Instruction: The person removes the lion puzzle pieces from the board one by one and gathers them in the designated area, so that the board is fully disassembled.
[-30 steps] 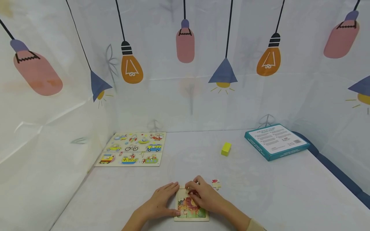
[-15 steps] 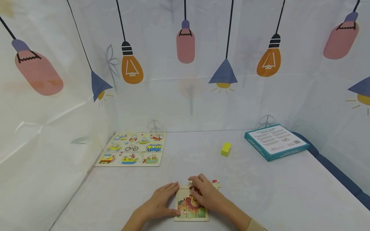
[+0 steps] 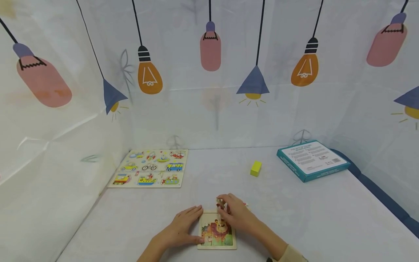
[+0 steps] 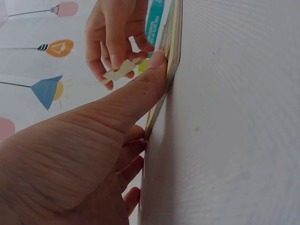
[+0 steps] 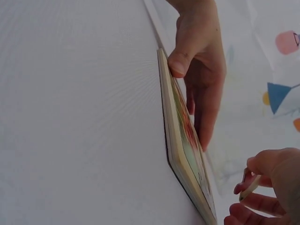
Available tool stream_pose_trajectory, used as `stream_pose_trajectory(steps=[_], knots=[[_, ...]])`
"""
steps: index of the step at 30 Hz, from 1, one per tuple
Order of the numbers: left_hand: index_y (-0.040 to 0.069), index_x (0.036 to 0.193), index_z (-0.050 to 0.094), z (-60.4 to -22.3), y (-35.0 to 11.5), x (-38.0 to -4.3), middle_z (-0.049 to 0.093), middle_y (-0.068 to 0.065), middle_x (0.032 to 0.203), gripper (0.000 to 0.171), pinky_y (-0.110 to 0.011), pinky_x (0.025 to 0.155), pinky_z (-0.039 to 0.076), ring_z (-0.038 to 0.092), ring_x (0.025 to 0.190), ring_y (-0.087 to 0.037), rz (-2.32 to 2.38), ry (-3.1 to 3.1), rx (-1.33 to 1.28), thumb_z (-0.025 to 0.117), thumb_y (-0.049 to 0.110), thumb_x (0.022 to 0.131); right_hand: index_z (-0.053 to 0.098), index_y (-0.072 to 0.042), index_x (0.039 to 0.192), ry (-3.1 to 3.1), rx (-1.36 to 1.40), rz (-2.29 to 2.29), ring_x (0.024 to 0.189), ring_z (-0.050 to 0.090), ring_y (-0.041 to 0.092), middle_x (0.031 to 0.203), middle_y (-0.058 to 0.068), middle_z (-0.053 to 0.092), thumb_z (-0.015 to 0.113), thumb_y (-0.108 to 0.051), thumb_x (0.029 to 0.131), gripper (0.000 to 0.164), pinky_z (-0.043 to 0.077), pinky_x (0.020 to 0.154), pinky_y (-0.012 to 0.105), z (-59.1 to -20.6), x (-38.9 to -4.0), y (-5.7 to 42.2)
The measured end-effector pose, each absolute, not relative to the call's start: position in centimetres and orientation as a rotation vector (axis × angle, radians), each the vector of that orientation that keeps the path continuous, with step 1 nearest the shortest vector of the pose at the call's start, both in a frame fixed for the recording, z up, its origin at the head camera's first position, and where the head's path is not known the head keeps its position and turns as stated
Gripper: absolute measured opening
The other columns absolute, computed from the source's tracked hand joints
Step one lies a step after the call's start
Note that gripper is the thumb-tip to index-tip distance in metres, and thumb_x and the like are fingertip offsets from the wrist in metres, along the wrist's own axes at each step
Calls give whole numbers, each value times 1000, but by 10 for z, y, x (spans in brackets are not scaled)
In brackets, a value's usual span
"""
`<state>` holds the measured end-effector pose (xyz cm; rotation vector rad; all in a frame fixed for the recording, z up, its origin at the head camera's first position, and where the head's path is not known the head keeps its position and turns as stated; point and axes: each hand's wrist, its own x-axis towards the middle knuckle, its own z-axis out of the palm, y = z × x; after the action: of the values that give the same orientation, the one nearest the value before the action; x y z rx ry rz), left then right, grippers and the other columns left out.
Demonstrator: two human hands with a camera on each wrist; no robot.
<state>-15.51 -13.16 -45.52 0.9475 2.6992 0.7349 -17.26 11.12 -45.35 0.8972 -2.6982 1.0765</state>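
Observation:
A small wooden jigsaw tray (image 3: 207, 219) lies on the white table, its lower part filled with picture pieces showing a lion (image 3: 221, 227). My left hand (image 3: 182, 229) rests along the tray's left side, fingers fairly straight, with the thumb on its rim in the left wrist view. Above the tray's top edge, my right hand (image 3: 241, 215) pinches a puzzle piece (image 4: 121, 70) between thumb and fingers, tilted and off the tray. Behind the right hand, another puzzle piece (image 3: 246, 205) with red on it is mostly hidden.
At the back left lies a vehicle peg puzzle board (image 3: 148, 169). A yellow block (image 3: 256, 169) stands beyond the right hand. The teal and white box (image 3: 313, 161) sits at the back right. A white curtain (image 3: 216, 109) printed with lamps encloses the table.
My right hand has lifted the puzzle piece up and away from the tray's upper part, uncovering the lion's face. It now hides most of the loose piece. The left hand stays put.

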Motion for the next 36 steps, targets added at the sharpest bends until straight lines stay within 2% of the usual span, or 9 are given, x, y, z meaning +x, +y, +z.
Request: stream_pose_trajectory(steps=[9, 17, 24, 36], knots=[[2, 138, 38, -458, -131, -159, 36, -11, 143, 90, -53, 102, 25, 30, 131, -31, 707, 2722, 1004, 65, 58, 73, 58, -6, 116, -2628, 888, 987, 76, 53, 8, 94, -3, 53, 65, -7, 84, 32, 49, 65, 22, -441, -175, 125], [2, 138, 38, -458, -130, -161, 35, -10, 144, 92, -52, 103, 24, 29, 132, -30, 688, 2718, 988, 66, 58, 72, 59, -7, 115, -2657, 819, 956, 77, 53, 8, 94, -4, 56, 69, -7, 80, 37, 51, 66, 25, -432, -177, 142], [2, 138, 37, -457, -128, -159, 35, -11, 144, 91, -53, 103, 24, 29, 132, -31, 719, 2704, 975, 67, 57, 72, 60, -7, 114, -2737, 722, 907, 82, 55, 8, 97, -4, 58, 70, -5, 79, 36, 51, 70, 24, -437, -173, 165], [1, 138, 38, -457, -129, -157, 35, -12, 143, 91, -54, 102, 24, 29, 131, -32, 722, 2705, 951, 67, 57, 72, 64, -9, 105, -2809, 553, 821, 87, 58, 14, 100, -1, 62, 70, 1, 76, 31, 52, 75, 30, -451, -171, 203]])
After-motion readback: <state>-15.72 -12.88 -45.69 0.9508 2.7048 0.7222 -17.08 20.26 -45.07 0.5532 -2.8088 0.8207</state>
